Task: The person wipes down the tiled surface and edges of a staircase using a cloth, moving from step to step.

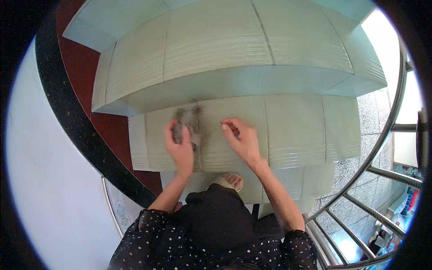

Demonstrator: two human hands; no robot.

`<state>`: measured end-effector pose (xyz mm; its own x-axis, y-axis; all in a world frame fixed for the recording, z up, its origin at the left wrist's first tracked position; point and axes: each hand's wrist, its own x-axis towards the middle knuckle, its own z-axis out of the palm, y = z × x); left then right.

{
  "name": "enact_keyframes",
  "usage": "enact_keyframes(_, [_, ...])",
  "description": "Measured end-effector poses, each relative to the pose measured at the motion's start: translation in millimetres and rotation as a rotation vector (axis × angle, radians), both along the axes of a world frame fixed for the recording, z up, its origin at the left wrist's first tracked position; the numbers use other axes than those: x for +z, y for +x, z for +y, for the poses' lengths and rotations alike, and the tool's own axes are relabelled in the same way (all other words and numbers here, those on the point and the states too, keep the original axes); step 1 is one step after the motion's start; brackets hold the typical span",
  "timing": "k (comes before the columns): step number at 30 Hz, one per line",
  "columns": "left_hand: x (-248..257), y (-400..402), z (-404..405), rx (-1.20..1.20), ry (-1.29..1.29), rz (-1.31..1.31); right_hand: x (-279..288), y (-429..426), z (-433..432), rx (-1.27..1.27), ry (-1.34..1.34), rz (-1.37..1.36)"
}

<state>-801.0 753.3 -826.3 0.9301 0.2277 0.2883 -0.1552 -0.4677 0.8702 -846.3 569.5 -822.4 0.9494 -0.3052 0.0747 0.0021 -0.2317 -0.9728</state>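
Note:
My left hand [179, 141] is over the left part of a pale tiled stair step [233, 135]. A dark grey object [177, 132] lies between its thumb and fingers, too blurred by motion to name. Just beyond the fingers, dark blurred patches [197, 109] spread over a tile joint; whether they are dirt, shadow or part of the object cannot be told. My right hand [241, 136] hangs above the same step, right of the patches. Its fingers curl in to meet the thumb, and nothing held shows between them.
Higher tiled steps [216, 44] rise ahead. Along the left runs a black stone border [67, 87] beside dark red panels [79, 67] and a white wall [44, 152]. A metal railing [366, 165] curves down the right, with a speckled floor below. My sandalled foot [233, 181] rests on a lower step.

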Motion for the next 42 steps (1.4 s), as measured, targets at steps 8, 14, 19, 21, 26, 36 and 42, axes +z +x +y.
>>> enact_keyframes(8, [13.5, 101.6, 35.8, -0.017, 0.49, -0.675, -6.3, 6.6, 29.2, -0.123, -0.059, 0.023])
enact_keyframes(14, [8.0, 80.1, 9.1, -0.237, 0.29, -0.311, -10.8, 0.1, 21.9, -0.157, -0.141, -0.004])
enact_keyframes(19, [53.5, 94.0, 29.6, 0.182, 0.138, -0.408, -15.7, -6.5, 12.7, -0.155, -0.093, -0.059])
enact_keyframes(21, [34.9, 104.4, 22.0, 0.181, 0.107, -0.509, -16.0, 0.6, 17.8, -0.145, -0.13, -0.139])
enact_keyframes(26, [23.6, 92.3, -92.7, -0.303, 0.224, -0.796, -20.6, 9.1, 23.4, -0.142, -0.187, -0.148])
enact_keyframes(36, [27.9, 47.6, -342.3, -1.196, 0.395, -0.966, -15.8, -70.2, -50.6, -0.89, 0.103, -0.051])
enact_keyframes(42, [36.2, 103.5, -149.6, -1.157, 0.705, -1.006, -34.4, -72.5, -69.1, -0.902, 0.107, -0.026])
